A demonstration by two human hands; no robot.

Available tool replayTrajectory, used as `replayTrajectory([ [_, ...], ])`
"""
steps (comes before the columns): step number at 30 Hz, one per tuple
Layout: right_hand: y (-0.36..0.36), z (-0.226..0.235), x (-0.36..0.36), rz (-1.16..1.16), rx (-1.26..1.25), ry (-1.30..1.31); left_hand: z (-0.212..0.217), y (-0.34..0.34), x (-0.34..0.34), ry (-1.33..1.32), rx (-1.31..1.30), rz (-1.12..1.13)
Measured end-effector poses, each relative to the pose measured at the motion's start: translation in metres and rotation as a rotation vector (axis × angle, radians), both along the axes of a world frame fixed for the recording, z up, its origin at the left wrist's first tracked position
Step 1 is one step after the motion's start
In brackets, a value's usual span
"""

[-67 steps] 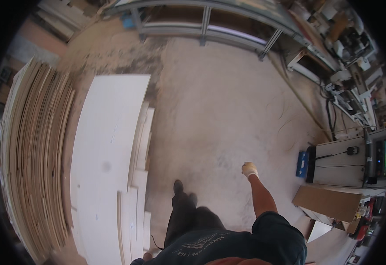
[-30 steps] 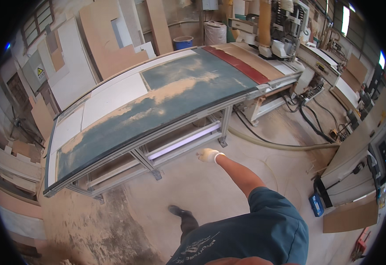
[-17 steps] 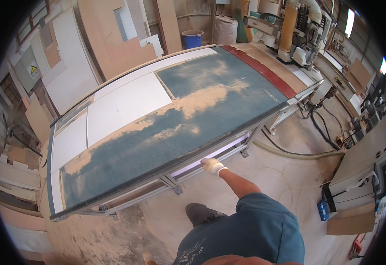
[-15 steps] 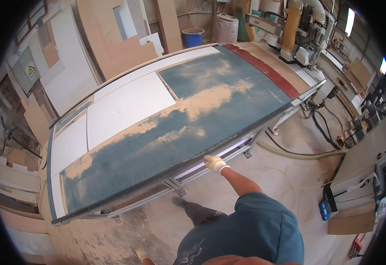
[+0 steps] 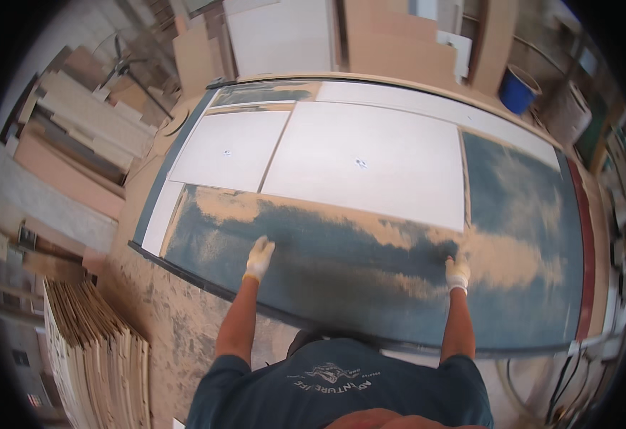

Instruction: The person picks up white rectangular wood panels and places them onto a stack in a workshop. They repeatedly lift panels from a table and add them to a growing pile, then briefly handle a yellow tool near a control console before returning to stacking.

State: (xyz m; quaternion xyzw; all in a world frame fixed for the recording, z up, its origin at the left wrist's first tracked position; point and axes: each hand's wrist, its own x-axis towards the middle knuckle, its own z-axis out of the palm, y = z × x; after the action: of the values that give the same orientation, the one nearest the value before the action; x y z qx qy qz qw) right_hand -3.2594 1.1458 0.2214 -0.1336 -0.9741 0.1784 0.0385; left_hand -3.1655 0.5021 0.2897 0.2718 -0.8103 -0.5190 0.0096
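Observation:
Both my hands wear pale gloves and reach over the dark green bed of a large panel-cutting table [image 5: 313, 286]. My left hand [image 5: 259, 259] is above the bed, just short of the smaller white board [image 5: 231, 146]; its fingers look loosely spread, with nothing in them. Farther right, my right hand [image 5: 458, 273] is near the lower right corner of the larger white board [image 5: 363, 161], fingers apart and empty. Neither hand touches a board. A narrow gap separates these two boards, and a small printed label is on each.
Tan sawdust [image 5: 513, 257] lies in patches over the bed. White strips [image 5: 434, 104] run along the far and left edges. A stack of thin boards [image 5: 102, 350] stands at lower left. Leaning panels [image 5: 281, 39] and a blue bin [image 5: 519, 89] are behind the table.
My view has swung left and I stand closer to the table. My right hand has moved from beside the near edge to over the bed; my left hand has come up over it too.

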Motion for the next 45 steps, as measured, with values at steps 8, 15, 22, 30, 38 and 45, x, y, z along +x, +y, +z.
replayTrajectory([
  [8, 0.004, -0.004, -0.172, -0.226, 0.069, -0.086, -0.039, -0.054, -0.250, -0.291, -0.683, -0.022],
  [15, -0.014, 0.000, -0.199, -0.200, 0.052, -0.143, -0.073, -0.051, -0.304, -0.411, -0.788, 0.210],
  [22, -0.006, -0.003, -0.188, -0.416, -0.061, -0.035, -0.027, -0.041, -0.272, -0.495, -0.590, 0.269],
  [30, 0.100, 0.005, -0.008, -0.310, -0.452, -0.223, 0.018, -0.018, -0.043, -0.393, -0.487, 0.187],
  [38, -0.037, -0.014, 0.023, 0.020, -0.470, -0.529, -0.005, 0.015, 0.038, -0.450, -0.157, 0.179],
  [45, -0.161, -0.010, 0.068, 0.348, -0.471, -0.646, 0.086, 0.043, 0.202, -0.305, -0.196, 0.262],
])
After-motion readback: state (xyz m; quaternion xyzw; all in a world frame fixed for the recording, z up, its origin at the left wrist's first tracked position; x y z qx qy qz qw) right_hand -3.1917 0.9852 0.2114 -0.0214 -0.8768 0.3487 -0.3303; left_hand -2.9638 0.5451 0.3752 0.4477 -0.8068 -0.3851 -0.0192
